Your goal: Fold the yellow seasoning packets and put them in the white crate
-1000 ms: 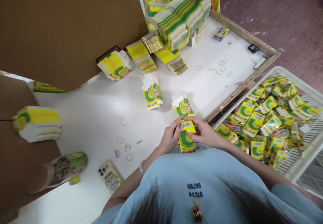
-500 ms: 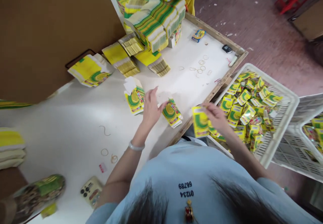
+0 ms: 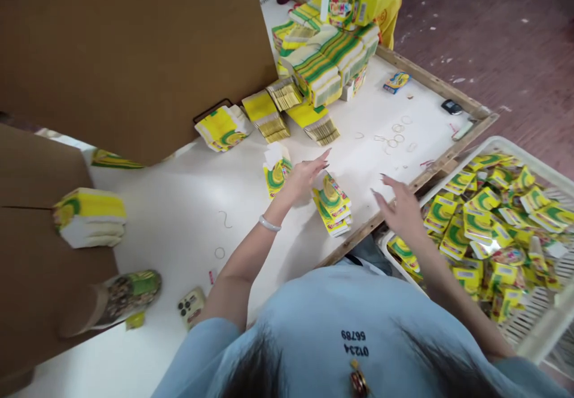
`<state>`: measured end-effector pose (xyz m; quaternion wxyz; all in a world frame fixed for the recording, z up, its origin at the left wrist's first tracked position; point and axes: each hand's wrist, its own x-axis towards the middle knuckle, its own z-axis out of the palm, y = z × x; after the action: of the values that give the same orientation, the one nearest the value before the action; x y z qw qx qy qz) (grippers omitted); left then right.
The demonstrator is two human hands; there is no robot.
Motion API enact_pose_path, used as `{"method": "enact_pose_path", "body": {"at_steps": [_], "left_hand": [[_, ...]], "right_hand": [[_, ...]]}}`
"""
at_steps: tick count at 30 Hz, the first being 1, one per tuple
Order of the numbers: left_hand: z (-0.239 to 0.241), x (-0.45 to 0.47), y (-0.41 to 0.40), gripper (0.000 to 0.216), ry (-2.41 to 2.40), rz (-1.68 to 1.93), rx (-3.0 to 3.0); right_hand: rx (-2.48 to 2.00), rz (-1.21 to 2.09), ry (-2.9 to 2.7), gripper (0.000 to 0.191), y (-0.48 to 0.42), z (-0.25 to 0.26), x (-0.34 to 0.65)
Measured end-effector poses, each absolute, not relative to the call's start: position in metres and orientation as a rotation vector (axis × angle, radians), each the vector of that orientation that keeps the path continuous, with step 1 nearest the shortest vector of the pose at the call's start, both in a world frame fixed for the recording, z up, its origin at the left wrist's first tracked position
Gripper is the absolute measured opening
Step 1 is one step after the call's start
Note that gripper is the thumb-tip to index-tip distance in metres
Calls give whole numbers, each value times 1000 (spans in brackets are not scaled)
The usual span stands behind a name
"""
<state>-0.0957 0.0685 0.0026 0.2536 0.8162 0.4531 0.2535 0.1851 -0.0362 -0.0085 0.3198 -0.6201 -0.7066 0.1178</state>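
A white table (image 3: 179,207) with a wooden edge (image 3: 365,227) fills the middle of the view. Just beside it, on the person's right, stands a white crate (image 3: 533,162) heaped with small yellow and green packets (image 3: 478,224). A large pile of cartons (image 3: 332,57) rises at the far side of the table.

The person's left hand (image 3: 307,177) reaches across the table, fingers held out straight, with nothing visible in its grasp; whether it touches a carton is unclear. The right hand (image 3: 397,207) hangs near the wooden edge, empty, thumb and fingers spread apart.

Between the hands, on the table near that edge, lies a small stack of boxes (image 3: 332,204). They are flat-looking and bright yellow, with green swirls across the fronts and colourful lettering too blurred to read. They sit unevenly, their white ends staggered at the near side. A second small stack (image 3: 274,177), white flaps raised, is partly hidden behind the left arm.

Thin rubber bands (image 3: 396,140) lie beyond.
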Motion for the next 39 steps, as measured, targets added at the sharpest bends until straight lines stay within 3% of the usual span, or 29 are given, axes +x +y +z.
{"method": "enact_pose_path", "body": {"at_steps": [6,12,21,24,27,32,39], "left_hand": [[36,-93,50,49,1171,847,2150],[64,-84,36,56,1234,1078,1756],[-6,-50,-37,94,842,1045,1587],[-15,-38,-54,90,851,1066,1485],[-9,-39,-54,86,915,1110,1452],[2,-47,-51,66,1153,1047,1280],[2,-47,-75,70,1205,1098,970]], "right_hand": [[-1475,228,-1923,53,-7,-2,89],[-1472,380,-1790,42,-8,0,80],[-1356,514,-1517,39,-19,7,86],[-1351,512,-1461,37,-24,14,79],[-1356,744,-1363,35,-28,16,75],[-1380,888,-1141,32,-31,17,71],[-1206,1183,-1066,35,-54,4,77]]}}
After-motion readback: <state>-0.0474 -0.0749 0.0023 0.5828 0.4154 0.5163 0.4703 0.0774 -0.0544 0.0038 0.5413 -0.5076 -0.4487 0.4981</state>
